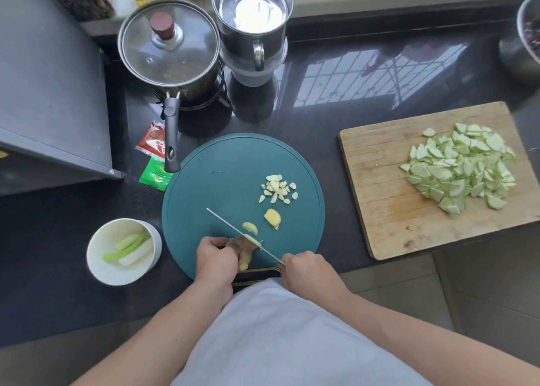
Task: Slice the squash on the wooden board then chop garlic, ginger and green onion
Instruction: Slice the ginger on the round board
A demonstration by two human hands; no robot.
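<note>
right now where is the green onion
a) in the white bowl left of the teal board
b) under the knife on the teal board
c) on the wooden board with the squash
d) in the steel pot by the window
a: the green onion lies uncut in the white bowl, left of the teal board; the knife is on the ginger.

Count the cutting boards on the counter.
2. A round teal board lies in front of the person, holding garlic and ginger. A wooden board lies to its right, holding sliced squash. None seems hidden.
</note>
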